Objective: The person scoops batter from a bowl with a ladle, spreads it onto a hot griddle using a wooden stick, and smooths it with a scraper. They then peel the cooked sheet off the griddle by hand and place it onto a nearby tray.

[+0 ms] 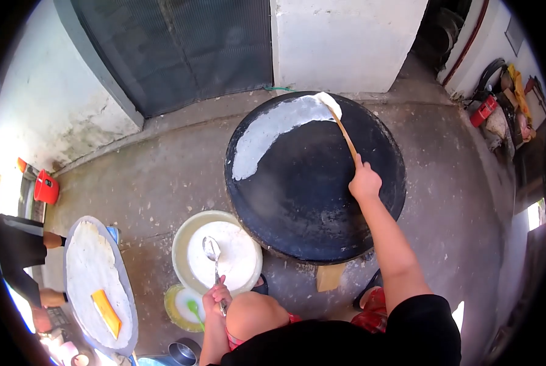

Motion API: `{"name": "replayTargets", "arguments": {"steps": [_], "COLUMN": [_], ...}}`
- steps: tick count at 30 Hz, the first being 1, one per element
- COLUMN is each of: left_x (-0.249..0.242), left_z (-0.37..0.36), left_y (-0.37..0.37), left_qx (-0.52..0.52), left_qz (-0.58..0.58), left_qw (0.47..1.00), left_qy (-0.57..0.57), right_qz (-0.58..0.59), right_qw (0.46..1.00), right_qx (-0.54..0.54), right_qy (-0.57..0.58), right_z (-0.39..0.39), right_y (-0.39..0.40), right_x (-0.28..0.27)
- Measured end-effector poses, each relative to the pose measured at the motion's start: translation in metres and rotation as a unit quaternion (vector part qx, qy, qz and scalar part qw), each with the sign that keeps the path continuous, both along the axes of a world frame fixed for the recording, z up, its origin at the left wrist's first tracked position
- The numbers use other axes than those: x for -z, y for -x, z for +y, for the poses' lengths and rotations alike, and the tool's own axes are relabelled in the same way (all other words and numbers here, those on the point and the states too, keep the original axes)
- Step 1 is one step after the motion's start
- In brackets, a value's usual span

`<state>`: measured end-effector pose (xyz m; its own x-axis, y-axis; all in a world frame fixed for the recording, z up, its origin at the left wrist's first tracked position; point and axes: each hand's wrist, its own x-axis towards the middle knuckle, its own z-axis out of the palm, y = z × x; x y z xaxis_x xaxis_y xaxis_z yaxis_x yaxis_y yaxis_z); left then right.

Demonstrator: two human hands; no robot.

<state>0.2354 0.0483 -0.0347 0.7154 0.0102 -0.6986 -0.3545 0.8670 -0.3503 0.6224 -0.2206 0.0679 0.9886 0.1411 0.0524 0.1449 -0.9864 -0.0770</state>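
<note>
My right hand (365,181) is closed round the handle of a wooden spreader (344,131). The spreader's far end meets white batter (273,125) that lies in a curved band along the upper left of a large round black griddle (316,189). My left hand (217,297), beside my knee, grips a metal ladle (211,249). The ladle's bowl is over the white batter in a pale basin (181,247), left of the griddle.
At the lower left, a person in dark clothes (20,244) stands by an oval board (78,244) bearing a pale sheet and a yellow piece (106,311). A yellow bowl (174,308) with a green utensil (193,308) sits below the basin. A red bucket (46,188) stands left.
</note>
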Motion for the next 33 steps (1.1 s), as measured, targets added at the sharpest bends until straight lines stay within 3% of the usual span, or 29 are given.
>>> {"name": "replayTargets", "arguments": {"steps": [2, 4, 7, 8, 10, 14, 17, 18, 20, 24, 27, 30, 33], "left_x": [0.004, -0.004, -0.010, -0.012, -0.008, -0.006, -0.010, -0.012, -0.013, -0.006, -0.011, -0.013, -0.017], "left_z": [0.000, -0.002, -0.008, -0.006, -0.002, -0.001, -0.003, -0.004, -0.004, 0.000, -0.002, -0.004, 0.001], "left_y": [-0.005, -0.008, -0.010, -0.007, 0.002, -0.009, -0.011, -0.010, -0.005, -0.010, -0.011, -0.008, -0.004], "left_qx": [0.000, -0.010, -0.005, 0.000, 0.004, -0.009, 0.000, 0.004, 0.008, -0.001, 0.002, 0.006, 0.013], "left_qz": [-0.011, 0.036, 0.031, 0.022, 0.029, 0.045, 0.044, 0.042, 0.046, 0.053, 0.058, 0.054, 0.049], "left_qw": [1.000, 0.999, 0.999, 0.999, 0.999, 0.998, 0.998, 0.998, 0.998, 0.998, 0.997, 0.997, 0.996], "left_qy": [0.004, -0.034, -0.031, -0.027, -0.031, -0.046, -0.047, -0.040, -0.035, -0.041, -0.050, -0.056, -0.072], "right_qz": [0.016, 0.012, -0.058, -0.060, -0.029, -0.008, -0.013, -0.003, -0.002, 0.032, 0.023, -0.006, 0.023], "right_qw": [0.995, 0.993, 0.992, 0.996, 0.999, 0.999, 0.995, 0.997, 1.000, 0.994, 0.999, 0.999, 0.998], "right_qx": [0.043, 0.002, -0.108, -0.055, -0.008, 0.025, -0.095, -0.053, 0.017, 0.081, -0.015, 0.053, 0.062], "right_qy": [-0.084, -0.121, -0.007, 0.029, -0.011, -0.047, -0.007, 0.049, 0.020, -0.059, -0.039, 0.011, 0.004], "right_z": [0.011, 0.042, 0.066, 0.058, 0.021, 0.015, 0.028, 0.022, -0.011, -0.016, 0.010, -0.009, -0.047], "right_y": [0.019, 0.031, -0.014, -0.034, -0.040, 0.039, 0.043, 0.024, -0.003, 0.032, 0.026, -0.019, 0.018], "right_x": [-0.002, -0.016, 0.011, 0.013, 0.010, 0.000, 0.013, 0.009, 0.006, -0.007, -0.003, 0.003, -0.020]}}
